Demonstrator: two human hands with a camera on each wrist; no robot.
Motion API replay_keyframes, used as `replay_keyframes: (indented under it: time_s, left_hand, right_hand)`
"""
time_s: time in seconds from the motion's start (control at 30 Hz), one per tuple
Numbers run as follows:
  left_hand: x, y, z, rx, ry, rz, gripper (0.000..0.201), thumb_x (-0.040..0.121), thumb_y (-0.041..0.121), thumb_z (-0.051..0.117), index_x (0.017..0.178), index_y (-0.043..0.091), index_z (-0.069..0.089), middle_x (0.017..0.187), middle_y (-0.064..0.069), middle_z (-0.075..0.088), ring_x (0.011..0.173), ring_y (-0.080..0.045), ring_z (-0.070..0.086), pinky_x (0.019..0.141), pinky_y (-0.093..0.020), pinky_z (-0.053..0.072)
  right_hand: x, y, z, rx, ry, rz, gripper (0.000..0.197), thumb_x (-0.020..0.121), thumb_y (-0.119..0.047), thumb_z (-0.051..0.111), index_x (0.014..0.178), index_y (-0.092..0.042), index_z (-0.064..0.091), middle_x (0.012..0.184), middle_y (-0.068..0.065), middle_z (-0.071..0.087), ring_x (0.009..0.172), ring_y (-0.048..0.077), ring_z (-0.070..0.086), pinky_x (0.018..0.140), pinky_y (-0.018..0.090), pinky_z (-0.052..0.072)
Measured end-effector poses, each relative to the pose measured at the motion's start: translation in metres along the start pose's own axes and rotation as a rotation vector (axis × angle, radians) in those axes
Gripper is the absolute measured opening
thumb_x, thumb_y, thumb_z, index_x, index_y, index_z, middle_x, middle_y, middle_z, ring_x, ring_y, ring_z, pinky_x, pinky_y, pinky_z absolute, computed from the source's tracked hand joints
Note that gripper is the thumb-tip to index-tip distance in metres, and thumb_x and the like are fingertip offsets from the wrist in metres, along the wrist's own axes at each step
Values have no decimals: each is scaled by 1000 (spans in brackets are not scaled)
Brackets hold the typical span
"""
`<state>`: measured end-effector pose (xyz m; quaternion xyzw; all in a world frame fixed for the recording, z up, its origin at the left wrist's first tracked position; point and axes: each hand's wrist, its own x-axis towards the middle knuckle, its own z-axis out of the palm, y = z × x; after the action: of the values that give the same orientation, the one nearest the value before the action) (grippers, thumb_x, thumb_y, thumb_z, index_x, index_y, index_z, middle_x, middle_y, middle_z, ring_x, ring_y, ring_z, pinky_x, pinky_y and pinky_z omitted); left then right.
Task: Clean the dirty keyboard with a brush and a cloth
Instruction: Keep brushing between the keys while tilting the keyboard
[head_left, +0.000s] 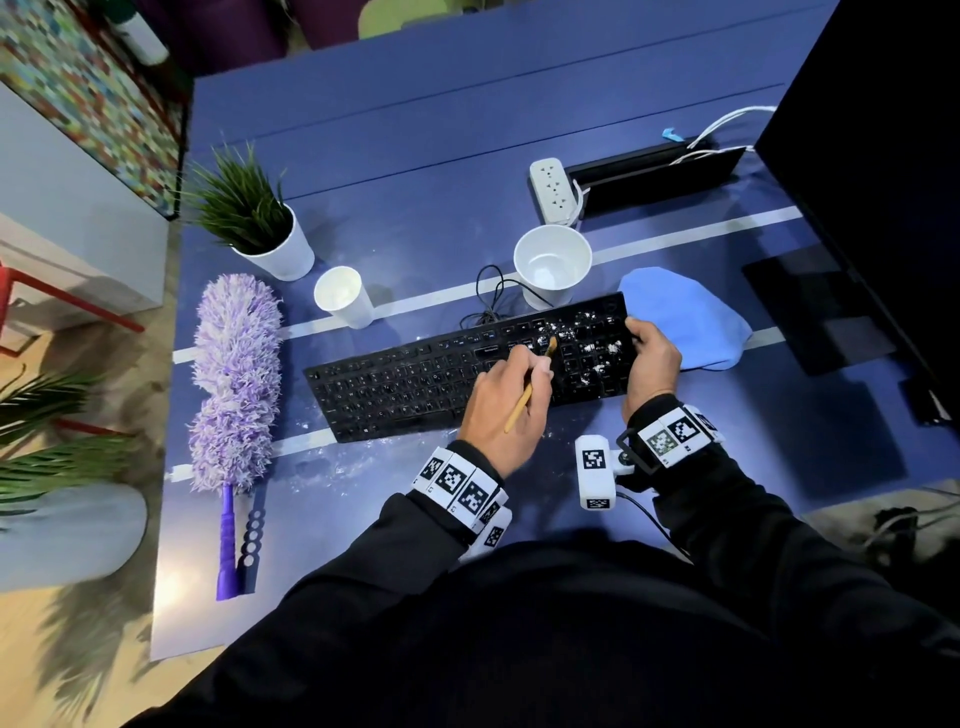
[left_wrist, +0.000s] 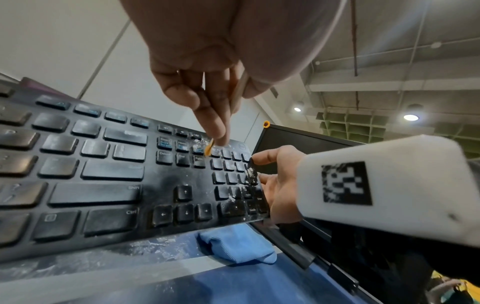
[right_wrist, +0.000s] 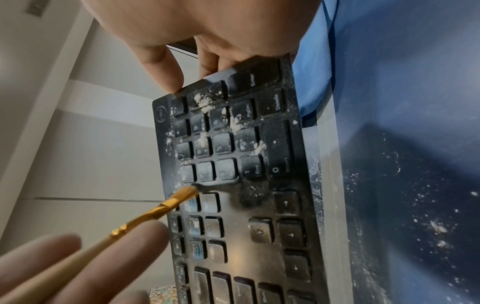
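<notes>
A: Keyboard (head_left: 415, 384) position?
B: On the table (head_left: 415, 156) — right end tilted up, right hand (head_left: 652, 364) fingers curled round its edge.
A: Brush (head_left: 530, 387)?
B: Pinched in left hand (head_left: 501, 410) — bristles beside numpad. Cloth (head_left: 691, 317) behind right hand.

Black long sleeves (head_left: 727, 519) are worn on both arms, each wrist is encircled by a white band (head_left: 462, 486) printed with black square fiducial markers, and a white marker-bearing camera housing (head_left: 595, 470) with black cable is fitted at the right wrist.
</notes>
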<state>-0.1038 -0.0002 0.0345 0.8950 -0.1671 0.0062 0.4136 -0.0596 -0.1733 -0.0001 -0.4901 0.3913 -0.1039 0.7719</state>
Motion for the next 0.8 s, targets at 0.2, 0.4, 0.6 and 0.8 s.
replay_keyframes:
  time_s: [0.2,0.4,0.6,0.8]
  left_hand:
    - [-9,-14,14,-13,-209,-95,23,97,44,33,86,26,40,76,-5,71,66,-26,68,61,-41,53]
    - [-14,-7,13,-83,-97,-128,18,101,35,37,94,21,46,89,0,73,79,-18,69,70,-34,52]
    - [-20,-7,8,-51,-139,-95,22,102,36,36,89,21,45,87,2,73,72,-16,67,66,-36,51]
    - [-14,-35,-2,123,-24,-100,28,97,42,27,91,20,43,77,-5,70,65,-29,66,61,-43,52]
  right_hand:
    - [-3,-2,0,-2,-2,8,21,61,-22,66,77,-11,74,85,10,69,83,24,63,90,44,52]
    - [-3,-3,-1,-10,-8,-8,13,63,-22,65,67,-14,73,83,10,66,81,24,59,89,48,50]
    - [-6,-5,0,-8,-12,-13,10,71,-16,63,72,-13,73,81,8,67,82,23,61,90,45,51]
    - [-6,-4,0,-28,7,-26,13,77,-11,61,73,-14,73,78,2,69,80,19,63,87,37,51]
